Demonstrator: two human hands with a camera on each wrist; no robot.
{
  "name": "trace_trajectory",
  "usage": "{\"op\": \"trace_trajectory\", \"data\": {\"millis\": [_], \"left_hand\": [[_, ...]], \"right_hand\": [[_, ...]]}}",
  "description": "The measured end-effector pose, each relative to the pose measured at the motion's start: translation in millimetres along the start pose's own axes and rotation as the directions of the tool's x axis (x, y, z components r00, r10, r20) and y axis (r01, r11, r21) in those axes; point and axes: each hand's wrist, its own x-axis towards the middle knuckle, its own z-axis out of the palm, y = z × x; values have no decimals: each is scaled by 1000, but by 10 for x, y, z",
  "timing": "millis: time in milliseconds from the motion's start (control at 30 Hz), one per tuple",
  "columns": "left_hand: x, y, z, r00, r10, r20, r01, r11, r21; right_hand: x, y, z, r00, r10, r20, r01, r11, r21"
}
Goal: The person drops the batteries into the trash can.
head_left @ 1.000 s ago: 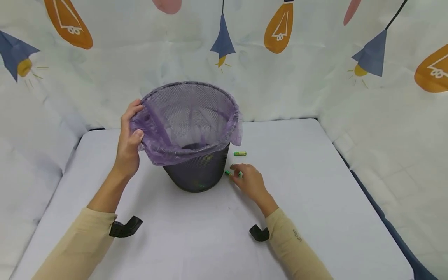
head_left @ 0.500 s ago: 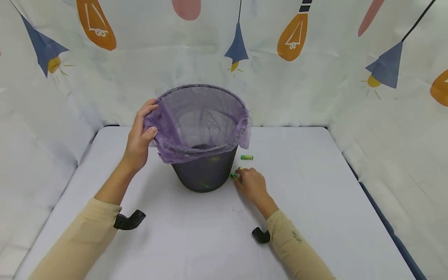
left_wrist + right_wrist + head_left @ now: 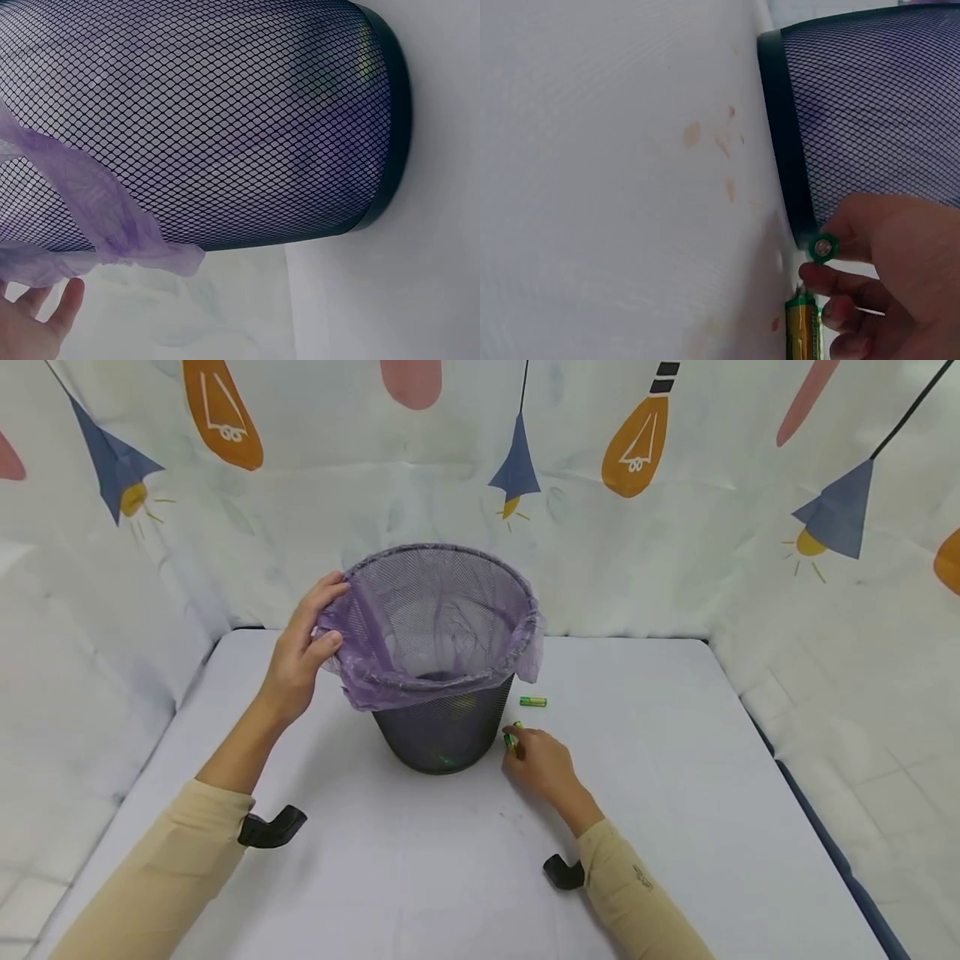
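A black mesh wastebasket (image 3: 442, 735) stands on the white table, lined with a purple plastic bag (image 3: 397, 693) folded over its rim. My left hand (image 3: 296, 664) grips the bag-covered rim on the left side, thumb outside; in the left wrist view its fingertips (image 3: 69, 304) show by the bag's edge. At the basket's right base, my right hand (image 3: 543, 764) pinches a green and gold battery (image 3: 823, 247) between thumb and index finger, its end facing the camera. A second battery (image 3: 802, 330) lies right by the curled fingers. Farther back lies another battery (image 3: 533, 702).
Blurred green and yellow shapes (image 3: 322, 84) show through the mesh near the basket's bottom. Faint small marks (image 3: 692, 135) dot the table (image 3: 420, 868). Behind stands a white fabric wall (image 3: 300, 527) printed with lamps and bulbs. A black wrist mount (image 3: 272, 828) sticks out from each sleeve.
My right fingers have closed on the battery by the basket, which now stands more steeply in the head view. The left hand keeps its hold on the rim. The head view has shifted slightly.
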Motion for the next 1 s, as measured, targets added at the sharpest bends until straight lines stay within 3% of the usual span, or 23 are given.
{"op": "trace_trajectory", "data": {"millis": [200,367,467,600,667,733,833,1000], "left_hand": [[41,-17,26,999,-21,28,20,1000,11],[60,-111,41,998,41,51,-37,996,-76],[55,-153,22,995,60,74,-44,979,-201],[35,-152,-54,990,10,144,36,949,-314],[27,-161,-97,986,7,166,48,944,-326],[30,-182,-130,984,26,177,32,949,-314],[44,-221,-156,981,73,181,-16,955,-298],[75,-267,-147,976,117,183,-56,950,-307]], "right_hand": [[-95,76,-95,999,27,-40,-20,983,183],[-153,138,-178,996,75,-45,-50,913,404],[-200,53,-372,995,101,8,-87,817,570],[-249,-41,-618,983,149,112,-181,614,769],[-249,-1,-633,977,164,137,-205,540,816],[-243,51,-621,977,167,135,-202,494,846],[-232,117,-601,981,154,118,-177,457,872],[-253,163,-613,996,70,49,-71,358,931]]}}
